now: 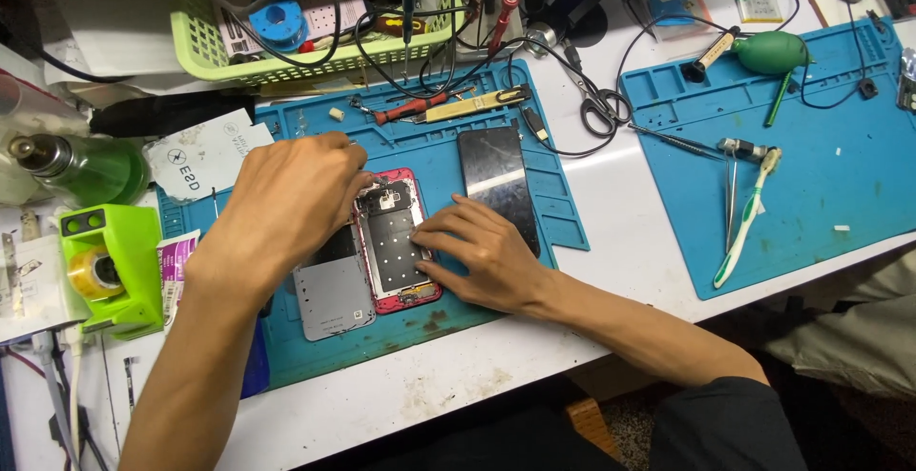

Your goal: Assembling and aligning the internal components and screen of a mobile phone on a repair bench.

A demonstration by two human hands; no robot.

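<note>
An opened red-framed phone [397, 247] lies on a blue repair mat [496, 290], its inner plate showing. My left hand [286, 199] rests over the phone's upper left corner, fingers curled; whether it holds a small tool is hidden. My right hand [482, 251] presses flat on the phone's right edge, fingertips on the inner plate. A grey back cover [332, 294] lies to the left of the phone, partly under my left hand. A black screen panel [498, 183] lies just right of the phone, behind my right hand.
A green basket [286, 51] of cables stands at the back. A red screwdriver [410, 108], scissors [601, 108], a green bottle [86, 167] and a green tape dispenser [105, 266] are around. A second blue mat [821, 166] on the right holds a toothbrush [746, 223] and tweezers [730, 189].
</note>
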